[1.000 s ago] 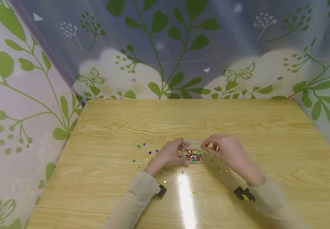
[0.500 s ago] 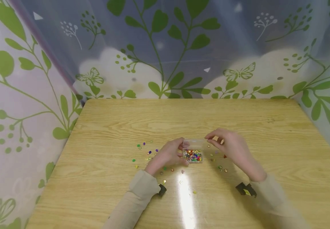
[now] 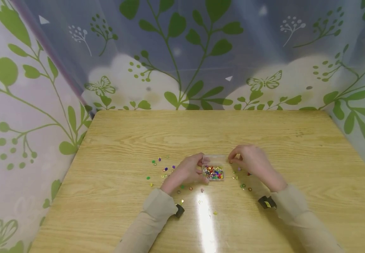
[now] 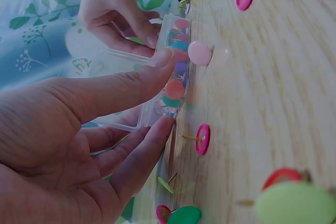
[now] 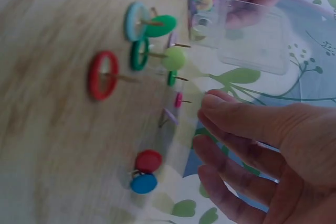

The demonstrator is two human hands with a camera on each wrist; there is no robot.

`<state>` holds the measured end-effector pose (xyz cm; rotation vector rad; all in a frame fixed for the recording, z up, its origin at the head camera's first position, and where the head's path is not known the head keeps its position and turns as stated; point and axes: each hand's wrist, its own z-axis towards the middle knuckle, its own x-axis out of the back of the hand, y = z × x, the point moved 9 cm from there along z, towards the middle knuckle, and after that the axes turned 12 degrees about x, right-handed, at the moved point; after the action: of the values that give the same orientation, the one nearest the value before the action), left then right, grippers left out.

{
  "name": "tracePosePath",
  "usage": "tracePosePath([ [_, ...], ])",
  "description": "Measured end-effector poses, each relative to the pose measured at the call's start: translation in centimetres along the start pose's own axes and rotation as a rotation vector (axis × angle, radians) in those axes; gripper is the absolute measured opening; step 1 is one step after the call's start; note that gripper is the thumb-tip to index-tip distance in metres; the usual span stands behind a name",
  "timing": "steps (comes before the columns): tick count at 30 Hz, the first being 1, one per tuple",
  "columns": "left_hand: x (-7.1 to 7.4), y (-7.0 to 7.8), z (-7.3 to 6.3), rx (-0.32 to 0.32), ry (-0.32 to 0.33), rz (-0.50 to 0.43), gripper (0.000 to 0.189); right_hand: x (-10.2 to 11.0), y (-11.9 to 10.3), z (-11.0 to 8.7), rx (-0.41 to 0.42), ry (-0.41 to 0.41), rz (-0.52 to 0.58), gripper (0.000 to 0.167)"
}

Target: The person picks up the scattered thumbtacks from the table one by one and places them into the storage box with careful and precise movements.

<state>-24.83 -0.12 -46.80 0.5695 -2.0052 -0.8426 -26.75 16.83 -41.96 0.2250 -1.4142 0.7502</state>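
My left hand [image 3: 187, 170] grips a small clear plastic box [image 3: 214, 159] by its left end, its lid raised at the back. Flat-headed thumbtacks [image 3: 213, 173] in many colours fill the lower part. In the left wrist view the thumb [image 4: 142, 80] presses the box's front and the fingers support it from behind. My right hand [image 3: 252, 160] is low at the right of the box, fingertips right at a thumbtack [image 3: 230, 162] on the table. In the right wrist view thumb and forefinger come together; whether they pinch that thumbtack I cannot tell.
Loose thumbtacks lie around the box on the wooden table [image 3: 138, 133]: several left of it, a yellow thumbtack [image 3: 215, 212] in front, and a green thumbtack [image 3: 243, 185] among others at the right. Patterned cloth [image 3: 182, 52] hangs behind and at both sides.
My right hand has left the box's right side, moved right, then come down to a thumbtack on the table. The left hand keeps holding the box in place.
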Motion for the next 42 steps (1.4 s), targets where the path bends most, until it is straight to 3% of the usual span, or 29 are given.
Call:
tracePosePath([
  [8, 0.0, 0.0, 0.0, 0.003, 0.001, 0.010, 0.067, -1.1, 0.2, -0.1, 0.004, -0.056, 0.029, 0.010],
  [23, 0.0, 0.3, -0.1, 0.008, -0.005, 0.022, 0.068, 0.0, -0.7, -1.1, 0.040, 0.025, 0.033, 0.013],
  [32, 0.1, 0.2, 0.0, -0.003, 0.002, 0.017, 0.065, 0.6, -3.4, -1.3, 0.133, 0.033, 0.038, 0.018],
  [42, 0.0, 0.1, 0.0, 0.009, -0.007, 0.011, 0.067, 0.6, -7.2, -0.6, 0.293, 0.187, 0.098, 0.018],
])
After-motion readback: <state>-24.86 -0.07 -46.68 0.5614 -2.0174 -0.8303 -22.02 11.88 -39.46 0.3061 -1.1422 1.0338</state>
